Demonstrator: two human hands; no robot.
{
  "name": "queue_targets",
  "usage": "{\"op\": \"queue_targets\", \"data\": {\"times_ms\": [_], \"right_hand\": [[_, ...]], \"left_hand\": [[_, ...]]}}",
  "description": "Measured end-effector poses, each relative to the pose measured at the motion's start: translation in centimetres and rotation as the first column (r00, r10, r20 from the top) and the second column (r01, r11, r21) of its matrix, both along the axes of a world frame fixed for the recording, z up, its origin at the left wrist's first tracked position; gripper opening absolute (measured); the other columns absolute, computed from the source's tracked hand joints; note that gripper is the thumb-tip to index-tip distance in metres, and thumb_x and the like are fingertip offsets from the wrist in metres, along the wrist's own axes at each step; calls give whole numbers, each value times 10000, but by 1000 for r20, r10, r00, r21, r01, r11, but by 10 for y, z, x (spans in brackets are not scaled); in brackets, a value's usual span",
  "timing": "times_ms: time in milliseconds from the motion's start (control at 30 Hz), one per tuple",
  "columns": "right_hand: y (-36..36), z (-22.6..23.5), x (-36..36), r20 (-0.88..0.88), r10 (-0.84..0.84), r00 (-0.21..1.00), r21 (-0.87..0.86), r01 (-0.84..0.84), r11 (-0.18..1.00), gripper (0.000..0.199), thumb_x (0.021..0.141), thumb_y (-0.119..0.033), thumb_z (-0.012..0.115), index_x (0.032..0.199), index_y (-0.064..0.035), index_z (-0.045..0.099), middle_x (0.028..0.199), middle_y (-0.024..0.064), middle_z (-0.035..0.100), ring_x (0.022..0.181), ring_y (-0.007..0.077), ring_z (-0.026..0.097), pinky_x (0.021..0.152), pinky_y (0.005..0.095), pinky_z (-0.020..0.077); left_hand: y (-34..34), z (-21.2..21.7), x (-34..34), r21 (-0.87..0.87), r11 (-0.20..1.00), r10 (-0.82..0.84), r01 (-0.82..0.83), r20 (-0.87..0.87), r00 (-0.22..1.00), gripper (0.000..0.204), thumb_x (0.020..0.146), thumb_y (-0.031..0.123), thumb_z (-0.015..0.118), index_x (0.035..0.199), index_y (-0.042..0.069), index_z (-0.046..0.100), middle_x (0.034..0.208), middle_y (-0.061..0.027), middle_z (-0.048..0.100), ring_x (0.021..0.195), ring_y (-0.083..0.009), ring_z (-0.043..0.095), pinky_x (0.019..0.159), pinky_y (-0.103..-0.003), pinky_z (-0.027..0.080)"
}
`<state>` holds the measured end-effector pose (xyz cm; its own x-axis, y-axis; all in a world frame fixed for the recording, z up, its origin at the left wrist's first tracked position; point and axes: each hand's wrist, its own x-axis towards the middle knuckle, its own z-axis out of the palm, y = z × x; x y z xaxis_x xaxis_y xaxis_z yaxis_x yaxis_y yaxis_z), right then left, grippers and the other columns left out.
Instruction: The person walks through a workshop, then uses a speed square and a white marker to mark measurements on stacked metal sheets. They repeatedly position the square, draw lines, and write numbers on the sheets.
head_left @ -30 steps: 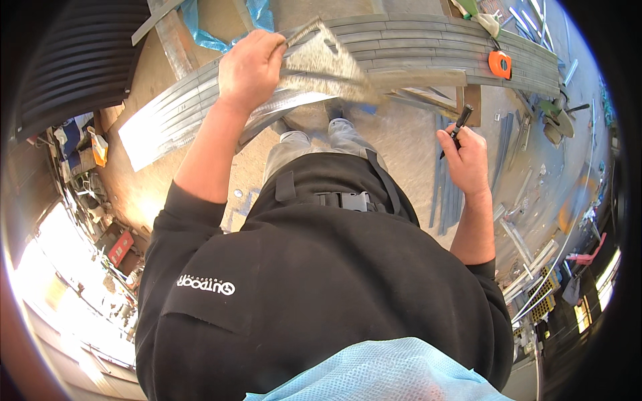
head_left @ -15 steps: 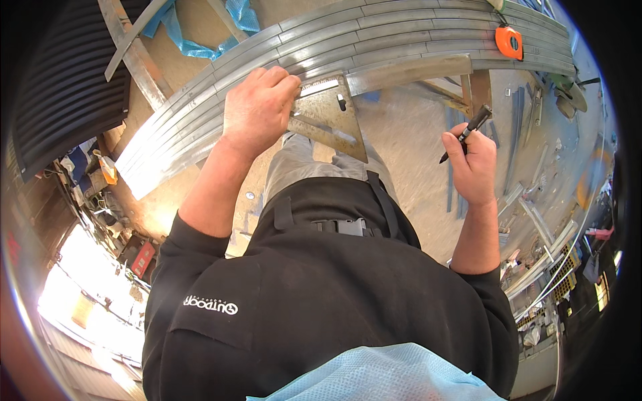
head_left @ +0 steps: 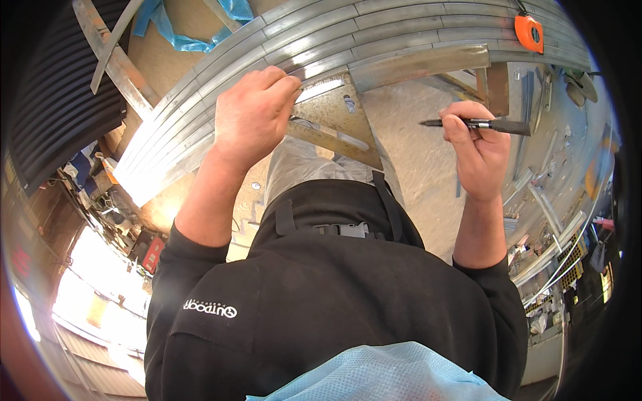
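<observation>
Orange tape measure point(head_left: 533, 32) on metal sheets; blue plastic point(head_left: 175, 30) upper left.

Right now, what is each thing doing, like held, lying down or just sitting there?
Left hand: gripping the metal square.
Metal square: pressed flat against the long metal strips.
Right hand: holding a black marker.
Black marker: level, tip off the metal.
Orange tape measure: resting on strips.

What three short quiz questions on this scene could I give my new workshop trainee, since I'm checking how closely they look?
1. True or false: the right hand holds a black marker pen.
2. What does the left hand press onto the long grey metal strips?
A. a triangular metal square
B. a hammer
C. a paintbrush
3. Which colour is the tape measure lying on the strips?

Key: 1 true; 2 A, the triangular metal square; 3 orange.
</observation>
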<state>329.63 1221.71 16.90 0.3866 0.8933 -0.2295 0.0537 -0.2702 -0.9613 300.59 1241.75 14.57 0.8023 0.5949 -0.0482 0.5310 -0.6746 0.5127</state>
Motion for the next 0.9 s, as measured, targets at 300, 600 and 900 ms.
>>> {"op": "queue_targets", "data": {"times_ms": [300,600,900], "right_hand": [[25,-21,-26,-151,-100,983,75,112,991,169,974,50,831,1104,11,730,940,24,707,843,82,627,760,252,516],[40,-36,-31,34,26,999,145,-31,989,189,928,19,861,969,-11,679,849,41,731,775,103,704,726,279,576],[47,-40,-40,88,79,993,164,-93,982,285,896,111,836,969,-30,599,885,50,676,805,130,642,749,287,532]], "left_hand": [[6,1,0,-80,997,2,-1,13,1000,87,937,48,826,1023,48,812,941,-86,765,836,-306,741,740,-397,584],[7,0,0,-71,997,-8,11,35,999,48,943,107,810,991,112,803,928,-38,745,857,-285,724,736,-402,581],[8,0,0,-98,995,-2,6,40,999,49,944,98,806,992,106,796,932,-41,744,868,-291,726,747,-404,583]]}}
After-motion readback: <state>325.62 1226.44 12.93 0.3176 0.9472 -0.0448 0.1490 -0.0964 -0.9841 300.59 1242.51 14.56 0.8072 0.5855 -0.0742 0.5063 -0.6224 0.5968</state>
